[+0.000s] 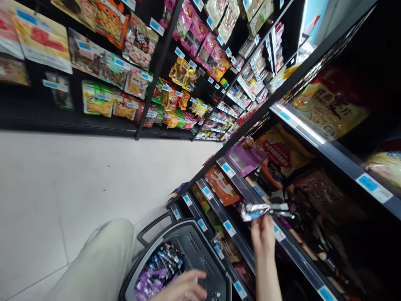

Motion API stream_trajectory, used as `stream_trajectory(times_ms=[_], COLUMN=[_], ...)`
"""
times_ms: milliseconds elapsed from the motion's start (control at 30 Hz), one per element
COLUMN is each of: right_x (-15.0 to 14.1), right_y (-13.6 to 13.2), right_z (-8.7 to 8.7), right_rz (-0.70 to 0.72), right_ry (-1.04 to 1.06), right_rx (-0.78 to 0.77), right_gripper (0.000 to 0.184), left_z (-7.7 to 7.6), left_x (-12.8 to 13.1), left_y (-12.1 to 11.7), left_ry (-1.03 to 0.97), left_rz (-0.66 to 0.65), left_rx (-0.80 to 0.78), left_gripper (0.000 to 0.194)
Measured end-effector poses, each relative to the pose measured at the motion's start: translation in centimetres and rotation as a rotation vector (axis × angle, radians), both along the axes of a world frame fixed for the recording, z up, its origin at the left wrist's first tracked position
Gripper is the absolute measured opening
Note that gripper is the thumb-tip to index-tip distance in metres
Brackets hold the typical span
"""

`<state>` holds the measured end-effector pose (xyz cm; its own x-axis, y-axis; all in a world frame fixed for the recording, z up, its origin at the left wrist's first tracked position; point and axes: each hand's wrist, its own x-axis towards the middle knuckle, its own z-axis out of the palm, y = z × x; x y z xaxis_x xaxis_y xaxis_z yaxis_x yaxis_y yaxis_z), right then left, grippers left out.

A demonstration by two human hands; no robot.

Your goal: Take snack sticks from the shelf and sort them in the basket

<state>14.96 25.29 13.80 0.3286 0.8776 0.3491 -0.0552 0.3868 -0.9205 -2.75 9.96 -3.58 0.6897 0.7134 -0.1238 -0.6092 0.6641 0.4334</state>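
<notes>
The right hand (262,235) pinched several slim silvery sachets (255,211) between thumb and fingers. The sachets were positioned in front of the shelf rail (300,255), long axis nearly level, running left to right, crosswise to the forearm. The left hand (185,287), fingers loosely parted, was located over the grey basket (189,235), which contained purple sachets (148,282) and dark sachets (167,259). Sachet print was illegible. Beyond, a yellow bag (328,106) displayed large Chinese characters; blue-and-white price labels (374,188) were unreadable.
</notes>
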Motion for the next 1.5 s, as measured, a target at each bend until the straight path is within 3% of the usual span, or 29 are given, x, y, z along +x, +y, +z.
stream_trajectory(times_ms=[100, 167, 233, 333, 433, 500, 633, 800, 1000, 1233, 1333, 1500], right_x=[-2.2, -2.9, -2.9, -1.5, 0.7, 2.1, 3.8, 4.1, 4.0, 3.6, 3.5, 3.5], right_y=[-9.4, -14.3, -17.7, -20.3, -21.7, -22.6, -24.4, -25.8, -26.0, -25.6, -25.5, -25.3], right_z=[-8.5, -13.2, -16.4, -18.8, -18.9, -18.6, -18.8, -19.8, -19.5, -19.1, -18.9, -18.7], right_rz=[0.093, 0.050, -0.007, -0.096, -0.138, -0.076, -0.040, -0.072, -0.102, -0.093, -0.038, 0.106], right_ry=[0.074, -0.021, -0.141, -0.088, 0.025, -0.058, -0.297, -0.331, -0.604, -0.721, -0.765, -0.794], right_rx=[-0.268, -0.416, -0.533, -0.556, -0.474, -0.491, -0.540, -0.491, -0.468, -0.346, -0.340, -0.402], right_gripper=[0.015, 0.018, 0.020, 0.028, 0.052, 0.061, 0.047, 0.042, 0.034, 0.025, 0.024, 0.027], left_z=[0.6, 0.4, -0.2, -1.4, -2.1, -2.2, -2.2, -2.5, -2.5, -2.2, -2.6, -3.0], left_x=[-0.7, -0.9, -0.7, -0.2, 0.2, 0.4, 0.3, -0.1, -0.3, -1.0, -1.1, -1.0], left_y=[0.5, 0.4, 0.0, -0.6, -1.1, -1.5, -2.0, -1.9, -1.7, -1.2, -1.0, -0.7], left_ry=[-0.168, -0.145, 0.049, 0.325, 0.426, 0.454, 0.507, 0.559, 0.670, 0.928, 0.957, 0.926], left_rz=[0.123, 0.152, 0.126, 0.103, -0.001, -0.080, -0.126, -0.076, 0.076, 0.183, 0.207, 0.180], left_rx=[0.022, 0.056, 0.095, 0.167, 0.269, 0.326, 0.398, 0.424, 0.489, 0.742, 0.782, 0.698], left_gripper=[0.055, 0.063, 0.061, 0.050, 0.050, 0.052, 0.054, 0.052, 0.037, 0.028, 0.027, 0.029])
